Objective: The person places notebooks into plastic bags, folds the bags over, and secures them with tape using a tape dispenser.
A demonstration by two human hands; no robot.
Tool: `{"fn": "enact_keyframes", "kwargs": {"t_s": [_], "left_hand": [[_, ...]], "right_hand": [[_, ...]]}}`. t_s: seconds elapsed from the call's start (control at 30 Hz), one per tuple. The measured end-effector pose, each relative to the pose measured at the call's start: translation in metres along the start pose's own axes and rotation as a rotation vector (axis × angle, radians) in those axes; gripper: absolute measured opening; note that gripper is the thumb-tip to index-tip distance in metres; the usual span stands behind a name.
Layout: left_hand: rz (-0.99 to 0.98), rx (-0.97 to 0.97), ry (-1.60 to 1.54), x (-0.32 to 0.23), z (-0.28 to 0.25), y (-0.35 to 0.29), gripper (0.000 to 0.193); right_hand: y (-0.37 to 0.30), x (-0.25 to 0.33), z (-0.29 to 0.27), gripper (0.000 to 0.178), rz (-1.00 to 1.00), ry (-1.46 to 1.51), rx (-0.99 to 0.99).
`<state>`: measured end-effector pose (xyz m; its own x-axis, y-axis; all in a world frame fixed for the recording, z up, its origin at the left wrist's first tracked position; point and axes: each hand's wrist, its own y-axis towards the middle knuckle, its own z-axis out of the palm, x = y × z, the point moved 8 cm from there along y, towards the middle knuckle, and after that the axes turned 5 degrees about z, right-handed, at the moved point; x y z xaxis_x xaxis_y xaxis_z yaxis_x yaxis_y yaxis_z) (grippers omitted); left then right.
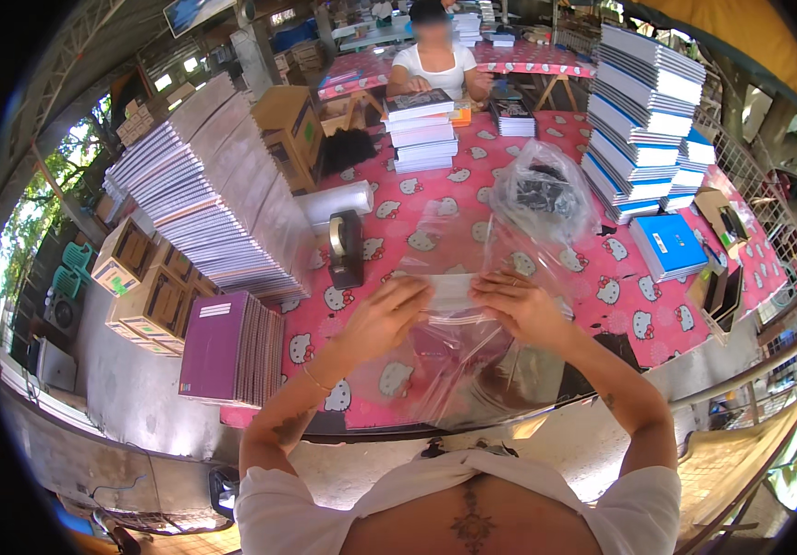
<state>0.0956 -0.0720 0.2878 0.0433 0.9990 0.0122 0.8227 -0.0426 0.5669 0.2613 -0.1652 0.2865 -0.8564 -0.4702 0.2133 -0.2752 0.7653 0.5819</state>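
Note:
At the near middle of the table, my left hand (397,310) and my right hand (521,307) grip the two ends of a white, paper-edged bundle (454,296). It looks like a short stack of books, but its covers are not seen. Loose clear plastic film (459,365) lies around the bundle and spreads toward me, creased and shiny. My fingers bend over the bundle's top edge, thumbs on the near side. Left of my left hand stands a black tape dispenser (347,259) with a roll of tape. Beyond my right hand sits a clear plastic bag (546,199) with something dark inside.
Tall stacks of spiral notebooks (195,203) and purple notebooks (218,347) line the left side. A high stack of white-and-blue books (643,120) and a blue book pile (668,248) stand right. Across the pink table (412,208), another person (435,65) sits behind a book stack (422,134).

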Motion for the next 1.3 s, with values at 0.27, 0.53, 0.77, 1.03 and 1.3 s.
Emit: {"fn": "enact_keyframes", "kwargs": {"t_s": [0.27,0.53,0.77,1.03,1.3], "left_hand": [[-0.237,0.136,-0.287,0.031,-0.001,0.026,0.040],[-0.685,0.360,-0.806,0.121,0.069,0.006,0.050],[-0.725,0.489,-1.212,0.127,0.127,0.059,0.034],[-1.397,0.110,-0.259,0.311,0.081,-0.224,0.035],[-1.434,-0.814,-1.020,0.264,0.152,-0.228,0.018]], "right_hand": [[0.028,-0.031,0.003,0.028,0.500,0.189,0.347],[0.024,-0.106,0.039,0.045,0.605,0.717,0.377],[0.014,-0.103,0.034,0.044,0.738,0.817,0.302],[0.013,-0.101,0.042,0.040,0.773,0.834,0.209],[0.000,-0.105,0.031,0.037,0.858,0.788,0.194]]}}
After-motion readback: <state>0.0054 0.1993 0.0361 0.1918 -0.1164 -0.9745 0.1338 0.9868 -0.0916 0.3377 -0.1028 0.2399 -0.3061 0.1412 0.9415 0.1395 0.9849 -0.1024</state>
